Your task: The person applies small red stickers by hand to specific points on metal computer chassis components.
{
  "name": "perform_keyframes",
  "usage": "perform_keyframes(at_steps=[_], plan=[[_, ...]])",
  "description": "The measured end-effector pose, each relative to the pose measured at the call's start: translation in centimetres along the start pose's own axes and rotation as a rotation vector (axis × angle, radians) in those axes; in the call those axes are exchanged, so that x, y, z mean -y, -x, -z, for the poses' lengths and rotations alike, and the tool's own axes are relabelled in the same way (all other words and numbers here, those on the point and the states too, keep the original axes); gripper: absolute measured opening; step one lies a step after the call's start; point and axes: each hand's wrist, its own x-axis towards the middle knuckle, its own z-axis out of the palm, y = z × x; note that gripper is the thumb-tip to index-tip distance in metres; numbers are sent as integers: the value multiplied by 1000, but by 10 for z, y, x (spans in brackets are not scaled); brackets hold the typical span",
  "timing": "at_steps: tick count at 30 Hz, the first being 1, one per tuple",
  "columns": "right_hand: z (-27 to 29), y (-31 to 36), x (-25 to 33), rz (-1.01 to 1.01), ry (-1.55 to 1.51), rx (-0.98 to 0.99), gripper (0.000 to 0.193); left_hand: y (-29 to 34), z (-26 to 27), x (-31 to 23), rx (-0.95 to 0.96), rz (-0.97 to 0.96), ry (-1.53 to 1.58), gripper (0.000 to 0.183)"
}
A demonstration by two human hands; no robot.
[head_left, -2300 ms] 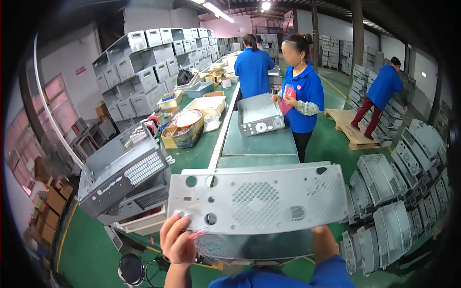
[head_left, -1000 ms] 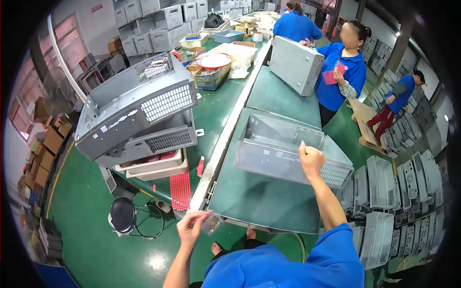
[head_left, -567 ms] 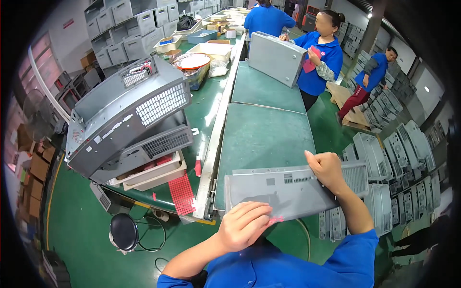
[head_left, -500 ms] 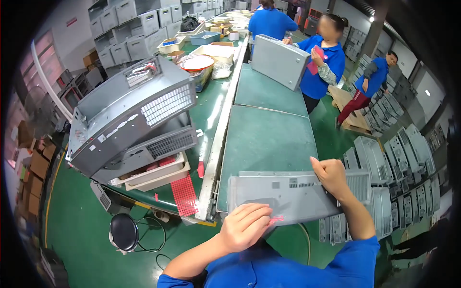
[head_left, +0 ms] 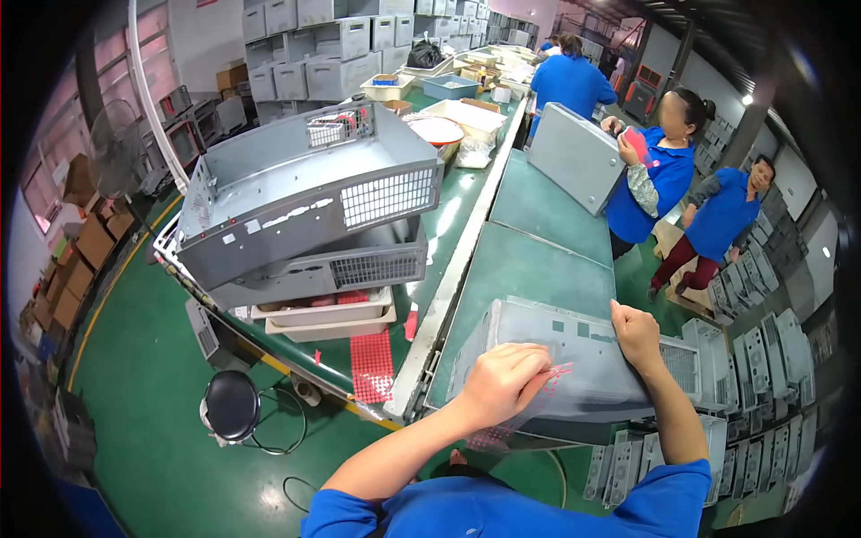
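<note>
In front of me a grey metal case (head_left: 587, 345) lies on the green bench, with small dark squares along its far edge and a vent at its right end. My left hand (head_left: 504, 384) is closed in a pinch over the case's left part. From its fingers hangs a clear film with red dots (head_left: 491, 438), its lower part drooping past the near edge. More red dots show beside the fingertips. My right hand (head_left: 638, 337) is closed at the case's far right edge, thumb up; its fingertips are hidden.
Left, two grey metal cases (head_left: 305, 211) lean stacked over cream trays (head_left: 327, 325). A red-dotted sheet (head_left: 371, 366) hangs beside them. A co-worker (head_left: 655, 170) handles another grey case (head_left: 576, 160) farther along. A black stool (head_left: 229, 405) stands lower left; stacked cases (head_left: 762, 359) fill the right.
The case before me shows more of its broad face. My left hand has lifted off its near edge, with the dotted film now hanging from it. The whole view has shifted.
</note>
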Motion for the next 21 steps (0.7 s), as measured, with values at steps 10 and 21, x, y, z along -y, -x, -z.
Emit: perform_keyframes(at_steps=[10,21], plan=[[30,29,7,-115,17,160,47,11,3,-21,81,-112,-42,10],[2,-87,174,881,-367,10,21,17,8,-12,115,-32,-12,12]])
